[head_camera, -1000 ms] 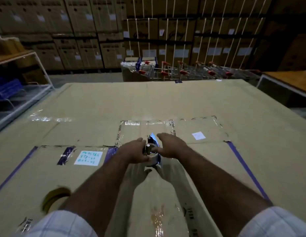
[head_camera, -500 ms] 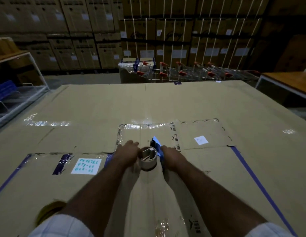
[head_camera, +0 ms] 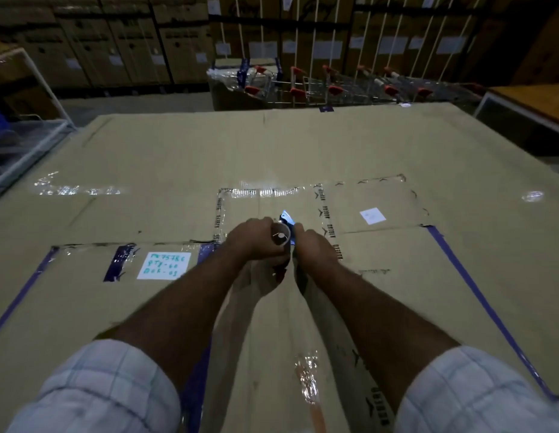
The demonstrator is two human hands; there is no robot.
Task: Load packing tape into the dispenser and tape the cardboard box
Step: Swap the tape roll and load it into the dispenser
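A big flat cardboard box (head_camera: pixel 303 145) fills the middle of the view. Above its centre my left hand (head_camera: pixel 253 242) wraps around a roll of packing tape (head_camera: pixel 281 240), whose open core faces me. My right hand (head_camera: pixel 312 248) grips the blue tape dispenser (head_camera: pixel 286 218) right beside the roll, and only the shiny front of the dispenser shows above my fingers. Roll and dispenser touch each other. Clear tape strips (head_camera: pixel 265 192) shine on the box top.
A white handwritten label (head_camera: pixel 164 265) and blue tape strips (head_camera: pixel 478 295) lie on the box. Shopping trolleys (head_camera: pixel 334 85) stand behind its far edge, stacked cartons (head_camera: pixel 131 42) behind them. A white rack (head_camera: pixel 28 98) is left, a wooden table (head_camera: pixel 537 101) right.
Both hands have stayed together on the roll and dispenser, and the roll has tilted so its core faces me more. The brown tape roll at the lower left has left the view.
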